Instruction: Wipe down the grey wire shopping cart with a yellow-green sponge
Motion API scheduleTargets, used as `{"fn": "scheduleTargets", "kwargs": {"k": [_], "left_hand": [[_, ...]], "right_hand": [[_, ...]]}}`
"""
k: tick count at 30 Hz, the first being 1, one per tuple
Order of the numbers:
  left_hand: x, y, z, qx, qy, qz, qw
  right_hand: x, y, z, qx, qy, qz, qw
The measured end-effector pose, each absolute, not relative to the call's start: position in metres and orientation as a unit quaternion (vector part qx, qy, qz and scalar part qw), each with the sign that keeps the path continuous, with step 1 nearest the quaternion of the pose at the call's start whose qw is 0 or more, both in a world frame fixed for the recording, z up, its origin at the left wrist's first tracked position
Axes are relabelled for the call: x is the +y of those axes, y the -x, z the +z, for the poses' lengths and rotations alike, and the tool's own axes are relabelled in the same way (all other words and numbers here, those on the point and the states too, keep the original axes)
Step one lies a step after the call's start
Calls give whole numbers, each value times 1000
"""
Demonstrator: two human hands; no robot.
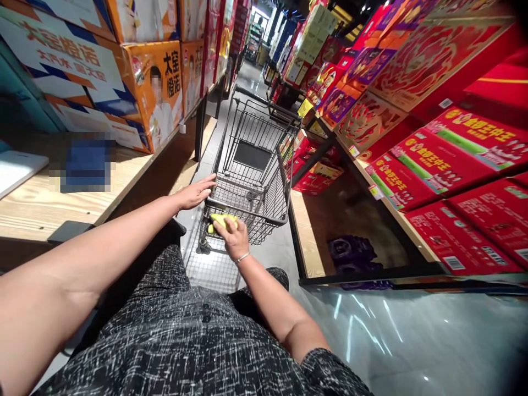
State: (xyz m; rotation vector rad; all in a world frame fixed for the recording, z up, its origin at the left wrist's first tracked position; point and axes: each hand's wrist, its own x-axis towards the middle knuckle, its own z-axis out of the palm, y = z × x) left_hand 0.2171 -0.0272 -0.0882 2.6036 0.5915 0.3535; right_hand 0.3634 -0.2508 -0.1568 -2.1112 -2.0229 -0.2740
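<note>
Your left hand (197, 193) rests open, fingers spread, on the shopping cart's (256, 124) rear rim. Your right hand (233, 237) is closed over a yellow cloth (218, 221), possibly a sponge, pressed against the cart's handle bar (258, 215).

Aisle narrow. Shopping cart (251, 165) fills middle just ahead; wire walls closed all round, basket open at top, so hand can enter from above. Left hand (197, 192) lies on near rim, right hand (233, 237) grips yellow cloth (219, 220) at handle bar.
Left side: wooden shelf (33, 212), bare board at front, orange boxes (157, 93) behind.
Right side: red boxes (454, 165) packed tight on slanted rack. Lower shelf (307, 236) open, dark purple pack (350, 253) on it.
Floor (412, 341) right of cart free.
</note>
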Motion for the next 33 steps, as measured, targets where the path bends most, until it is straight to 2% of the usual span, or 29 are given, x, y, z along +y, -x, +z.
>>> {"fn": "scheduleTargets", "kwargs": {"k": [4,8,11,16,21,24,29,33], "left_hand": [[-32,-214,-82,247,-945,123,175],[-44,-211,-89,207,-953,140,171],[-48,-205,-99,160,-960,148,178],[-47,-199,-104,149,-961,162,167],[-49,-199,-99,161,-959,155,176],[-51,-200,-101,164,-956,165,178],[-50,-201,-109,167,-951,191,178],[-47,-201,-113,171,-952,186,171]], "right_hand": [[-246,-382,-114,-645,717,-183,190],[-241,-388,-129,-650,704,-198,207],[-238,-381,-162,-666,716,-147,147],[-248,-364,-208,-677,736,5,15],[-264,-356,-224,-666,736,100,-68],[-261,-353,-202,-680,731,50,-28],[-232,-351,-126,-676,714,-133,128],[-220,-367,-93,-645,723,-188,163]]}}
